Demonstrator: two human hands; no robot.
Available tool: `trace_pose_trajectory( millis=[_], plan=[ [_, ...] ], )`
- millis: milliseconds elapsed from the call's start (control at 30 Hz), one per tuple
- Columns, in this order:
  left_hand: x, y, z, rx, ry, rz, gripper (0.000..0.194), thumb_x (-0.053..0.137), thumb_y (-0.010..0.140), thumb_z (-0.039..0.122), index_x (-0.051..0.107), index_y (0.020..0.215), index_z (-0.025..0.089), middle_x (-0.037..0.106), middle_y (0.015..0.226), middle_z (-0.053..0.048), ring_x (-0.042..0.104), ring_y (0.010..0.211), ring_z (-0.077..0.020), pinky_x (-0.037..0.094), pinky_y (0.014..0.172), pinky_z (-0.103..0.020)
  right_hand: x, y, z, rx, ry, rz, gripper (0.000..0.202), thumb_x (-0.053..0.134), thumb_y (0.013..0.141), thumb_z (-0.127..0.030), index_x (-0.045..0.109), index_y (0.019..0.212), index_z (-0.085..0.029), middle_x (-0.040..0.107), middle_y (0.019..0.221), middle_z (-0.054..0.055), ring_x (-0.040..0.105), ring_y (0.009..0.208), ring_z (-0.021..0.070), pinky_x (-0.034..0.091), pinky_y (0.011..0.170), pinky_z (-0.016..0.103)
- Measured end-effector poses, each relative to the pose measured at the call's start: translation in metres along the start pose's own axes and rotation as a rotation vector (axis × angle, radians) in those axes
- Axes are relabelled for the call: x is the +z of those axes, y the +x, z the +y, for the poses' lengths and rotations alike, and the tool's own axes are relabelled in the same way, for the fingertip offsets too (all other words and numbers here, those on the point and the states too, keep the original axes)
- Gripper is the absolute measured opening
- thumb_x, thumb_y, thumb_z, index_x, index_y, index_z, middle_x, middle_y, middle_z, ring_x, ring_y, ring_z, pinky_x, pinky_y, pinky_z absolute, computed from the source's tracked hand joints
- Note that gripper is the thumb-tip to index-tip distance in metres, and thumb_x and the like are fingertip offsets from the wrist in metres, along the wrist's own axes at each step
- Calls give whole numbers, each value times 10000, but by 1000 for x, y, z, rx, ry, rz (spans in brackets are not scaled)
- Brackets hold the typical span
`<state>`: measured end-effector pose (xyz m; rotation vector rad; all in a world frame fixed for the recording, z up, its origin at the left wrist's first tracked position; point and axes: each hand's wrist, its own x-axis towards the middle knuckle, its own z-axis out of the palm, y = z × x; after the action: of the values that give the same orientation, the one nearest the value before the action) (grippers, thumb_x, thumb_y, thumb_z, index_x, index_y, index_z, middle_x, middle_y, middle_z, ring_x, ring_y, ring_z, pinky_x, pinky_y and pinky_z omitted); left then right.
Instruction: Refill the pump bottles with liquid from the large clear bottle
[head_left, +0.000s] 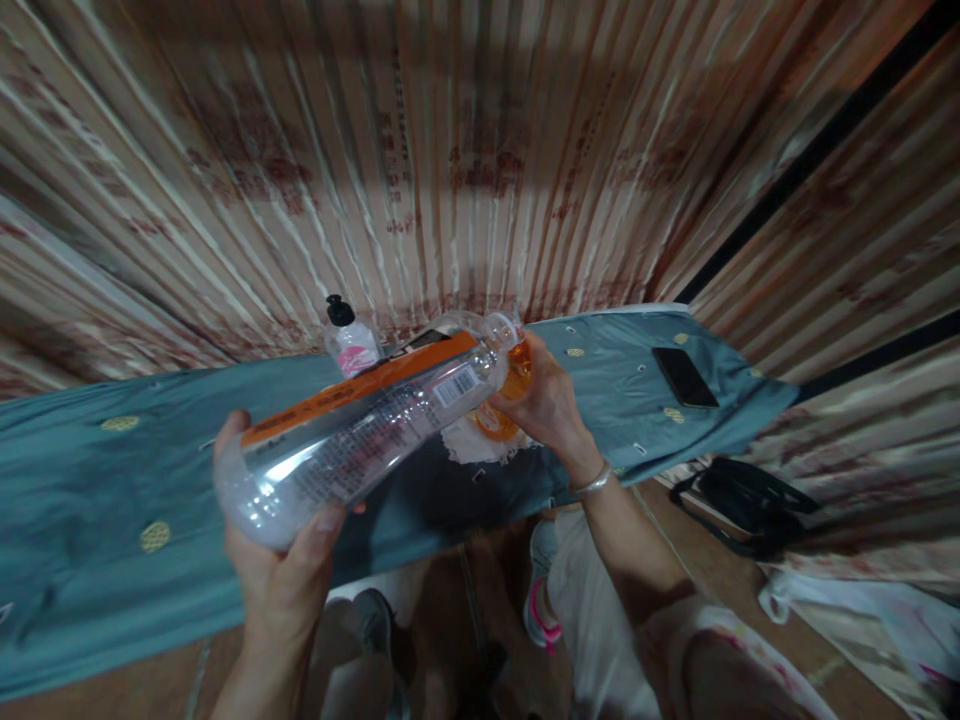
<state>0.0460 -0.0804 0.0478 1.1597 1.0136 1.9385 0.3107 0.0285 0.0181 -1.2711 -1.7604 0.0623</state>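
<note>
My left hand (277, 560) is wrapped round the base of a large clear plastic bottle (352, 460) with an orange-edged label. The bottle lies tilted, its neck up to the right, near the mouth of a smaller clear container with orange liquid (514, 385). My right hand (551, 395) grips that container, fingers closed round its upper part. Whether the two mouths touch I cannot tell. Beneath the container is a white cloth or paper (469, 442). A white pump bottle with a black top (352, 340) stands behind the large bottle.
A teal cloth (90, 480) covers the long narrow table. At its right end lies a dark phone (684, 377). On the floor to the right is a black bag (750, 500). A pleated curtain (450, 150) hangs behind the table.
</note>
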Motion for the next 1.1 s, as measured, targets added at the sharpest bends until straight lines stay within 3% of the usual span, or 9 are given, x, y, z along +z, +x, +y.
trace_pose_trajectory(
  millis=[333, 567, 1100],
  plan=[
    [-1, -1, 1, -2, 28, -4, 828, 981, 602, 361, 680, 1367, 456, 658, 1169, -21, 635, 696, -185, 588, 417, -313, 1, 0, 0, 3, -5, 0, 731, 802, 808, -467, 493, 1421, -216, 744, 1162, 128, 725, 1024, 332, 617, 908, 504],
    [1, 0, 0, 33, 8, 12, 870, 988, 556, 337, 697, 1373, 401, 660, 1125, -33, 634, 655, -178, 577, 396, -306, -1, 0, 1, 4, 6, -12, 738, 800, 815, -450, 479, 1439, -219, 743, 1181, 131, 725, 1041, 339, 615, 924, 519],
    [0, 0, -1, -1, 36, 22, 869, 990, 545, 377, 698, 1360, 450, 652, 1134, -34, 622, 675, -185, 573, 404, -295, 1, 0, 0, -9, -15, 10, 713, 795, 816, -454, 494, 1419, -222, 751, 1150, 114, 731, 1002, 326, 623, 891, 497]
  ],
)
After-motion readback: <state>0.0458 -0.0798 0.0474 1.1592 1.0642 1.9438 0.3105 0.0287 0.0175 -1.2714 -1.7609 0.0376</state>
